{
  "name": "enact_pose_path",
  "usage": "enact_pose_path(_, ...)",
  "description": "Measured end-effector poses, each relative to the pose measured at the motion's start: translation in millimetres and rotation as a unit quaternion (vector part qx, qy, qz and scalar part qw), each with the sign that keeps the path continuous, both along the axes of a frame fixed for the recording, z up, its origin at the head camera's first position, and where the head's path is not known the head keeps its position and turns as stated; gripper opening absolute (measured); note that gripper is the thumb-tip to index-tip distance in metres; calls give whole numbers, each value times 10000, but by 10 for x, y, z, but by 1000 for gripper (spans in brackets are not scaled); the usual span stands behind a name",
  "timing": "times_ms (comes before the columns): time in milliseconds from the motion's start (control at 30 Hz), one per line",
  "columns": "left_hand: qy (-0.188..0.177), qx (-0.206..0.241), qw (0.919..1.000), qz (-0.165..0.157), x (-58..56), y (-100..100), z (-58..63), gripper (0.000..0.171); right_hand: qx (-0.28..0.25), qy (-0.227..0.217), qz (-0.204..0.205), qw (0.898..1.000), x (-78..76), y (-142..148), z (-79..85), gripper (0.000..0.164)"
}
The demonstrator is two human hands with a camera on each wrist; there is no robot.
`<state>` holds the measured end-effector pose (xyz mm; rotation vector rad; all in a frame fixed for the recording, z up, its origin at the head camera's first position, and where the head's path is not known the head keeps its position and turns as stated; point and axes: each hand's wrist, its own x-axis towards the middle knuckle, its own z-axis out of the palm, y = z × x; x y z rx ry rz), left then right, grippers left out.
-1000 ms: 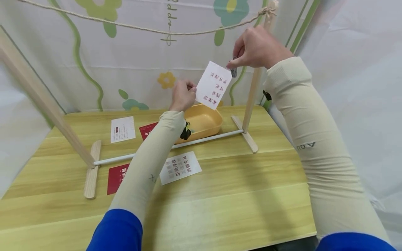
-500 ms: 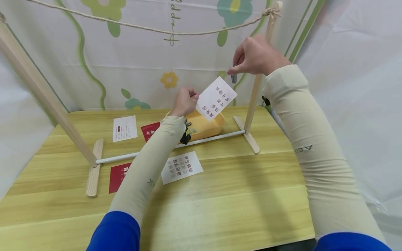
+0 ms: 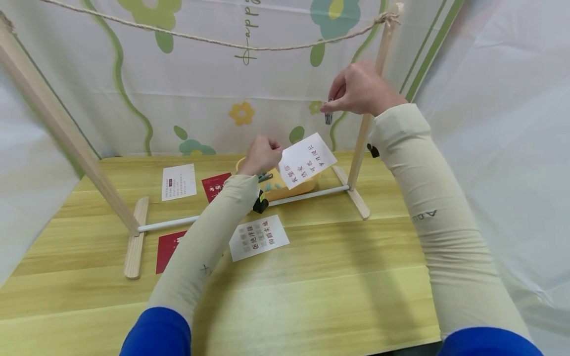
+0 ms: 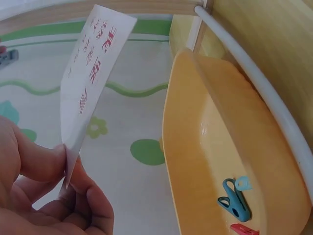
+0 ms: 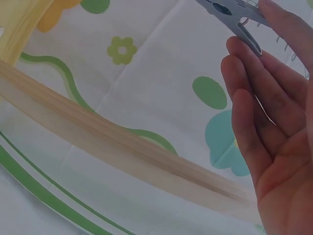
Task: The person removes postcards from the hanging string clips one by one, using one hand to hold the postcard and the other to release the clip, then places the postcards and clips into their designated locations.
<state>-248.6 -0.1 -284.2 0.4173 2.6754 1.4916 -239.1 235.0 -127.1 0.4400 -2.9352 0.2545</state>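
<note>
My left hand (image 3: 262,155) pinches a white card (image 3: 309,159) with red printed characters by its left edge, between thumb and curled fingers. The card hangs tilted in front of the yellow basin (image 4: 215,122). My right hand (image 3: 362,91) is raised beside the right post and pinches a grey clothespin (image 5: 234,17) between thumb and index finger; the other fingers are bent loosely below. The clothespin points down, above and apart from the card. In the left wrist view, a teal clothespin (image 4: 234,203) and a red one (image 4: 244,229) lie in the basin.
A sagging rope (image 3: 267,48) spans the wooden posts; a white rod (image 3: 169,223) joins their feet. White cards (image 3: 179,182) (image 3: 260,238) and red cards (image 3: 215,185) (image 3: 168,252) lie on the wooden table (image 3: 320,287). A flowered cloth (image 3: 200,99) hangs behind.
The card has come down and turned flatter, its right corner dropping away from the clothespin. My left hand has moved down, and my right hand has lowered slightly with the clothespin.
</note>
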Motion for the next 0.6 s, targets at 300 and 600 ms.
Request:
enact_pose_path(300,-95,-355,9985,-415,192,88,-109,23,-311,-87,23,9995,-54,11,-218,32)
enact_pose_path(600,89,-703,9963,-487,305,104,-228,20,-486,-6,248,9985,-101,66,-509,28)
